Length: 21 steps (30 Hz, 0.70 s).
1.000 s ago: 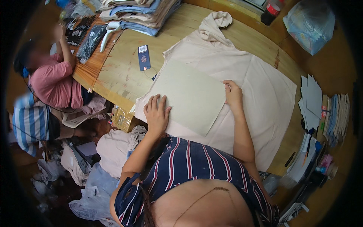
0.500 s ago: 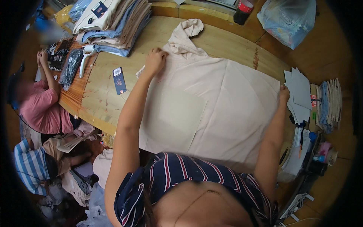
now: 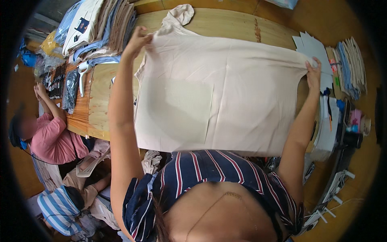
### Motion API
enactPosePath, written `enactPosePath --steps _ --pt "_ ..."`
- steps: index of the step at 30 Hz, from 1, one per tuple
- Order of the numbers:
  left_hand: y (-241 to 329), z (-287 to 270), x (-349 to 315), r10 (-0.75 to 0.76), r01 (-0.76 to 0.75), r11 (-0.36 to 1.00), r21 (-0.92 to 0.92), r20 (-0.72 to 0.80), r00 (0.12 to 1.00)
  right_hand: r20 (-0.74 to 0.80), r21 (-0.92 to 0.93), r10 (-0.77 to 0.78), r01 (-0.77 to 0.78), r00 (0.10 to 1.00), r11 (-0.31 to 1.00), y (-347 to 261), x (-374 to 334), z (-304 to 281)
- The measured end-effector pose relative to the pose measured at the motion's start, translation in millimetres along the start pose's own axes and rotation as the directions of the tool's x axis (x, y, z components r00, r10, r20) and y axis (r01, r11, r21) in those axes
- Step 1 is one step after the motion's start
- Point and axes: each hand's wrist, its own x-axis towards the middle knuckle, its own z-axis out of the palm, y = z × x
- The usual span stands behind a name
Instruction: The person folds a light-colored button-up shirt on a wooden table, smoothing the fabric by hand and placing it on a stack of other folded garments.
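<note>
A pale pink shirt (image 3: 250, 101) lies spread across the table in front of me, with one sleeve (image 3: 179, 16) crumpled at its far left. A thin pale sheet (image 3: 177, 113), like a card, rests on its left half. My left hand (image 3: 138, 42) is closed on the shirt's upper left edge, one finger lifted. At the far right, my right hand (image 3: 313, 74) grips the shirt's right edge, and the cloth is drawn into taut folds towards it. The fingertips of both hands are partly hidden by cloth.
Folded shirts with tags (image 3: 100, 30) are piled at the far left of the wooden table (image 3: 238, 24). Beside them lie a white handled tool (image 3: 82, 76) and dark plastic packets (image 3: 70, 90). White sheets (image 3: 310, 46) and folded garments (image 3: 350, 68) sit at right. Two people are at left.
Both hands have moved apart, drawing the shirt wider and flatter. Its right edge is pulled outward by my right hand. The view has shifted, and my left arm now mostly covers the dark tag.
</note>
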Motion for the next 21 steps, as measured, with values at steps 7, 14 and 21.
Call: enactPosePath --steps 7,14,21 --pt "14 -31 -164 -0.017 -0.227 0.747 0.625 0.359 0.933 -0.115 -0.467 0.145 -0.183 0.983 0.865 -69 -199 -50" --pt "-6 12 -282 0.148 -0.379 0.523 0.763 0.357 0.922 -0.18 -0.531 0.011 -0.107 0.984 0.841 -41 -304 -53" --pt "-38 3 -306 0.347 -0.505 0.487 0.712 0.373 0.861 -0.148 -0.974 0.344 -0.198 0.927 0.113 -40 -302 -29"
